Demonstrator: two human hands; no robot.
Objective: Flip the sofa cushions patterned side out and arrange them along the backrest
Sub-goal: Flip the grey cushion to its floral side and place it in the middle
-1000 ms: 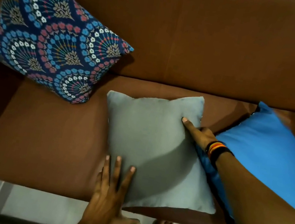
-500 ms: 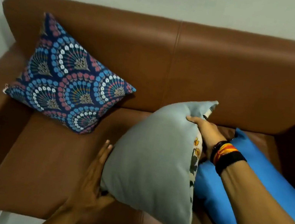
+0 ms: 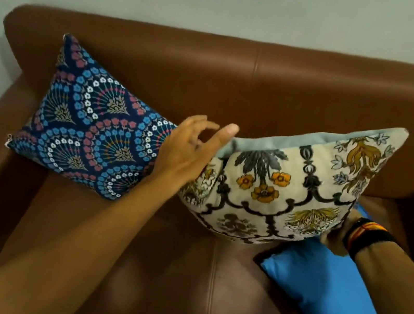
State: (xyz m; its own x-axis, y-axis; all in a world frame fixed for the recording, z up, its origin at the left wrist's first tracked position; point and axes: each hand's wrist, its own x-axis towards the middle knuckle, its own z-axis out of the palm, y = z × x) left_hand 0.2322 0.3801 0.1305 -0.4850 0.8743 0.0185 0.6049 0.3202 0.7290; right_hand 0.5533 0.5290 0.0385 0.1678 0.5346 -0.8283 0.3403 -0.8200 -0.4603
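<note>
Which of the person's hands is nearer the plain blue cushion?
Right. The right hand sits just above the plain blue cushion; the left hand is well away, at the floral cushion's far end.

Floral cushion [image 3: 285, 189] is held above the seat, pattern outward; navy fan-print cushion [image 3: 91, 123] leans on the backrest [image 3: 266, 90]; plain blue cushion [image 3: 335, 301] lies flat.

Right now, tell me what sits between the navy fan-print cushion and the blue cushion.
In the head view, the floral cushion sits between the navy fan-print cushion and the blue cushion, with the left hand at its upper left corner.
</note>
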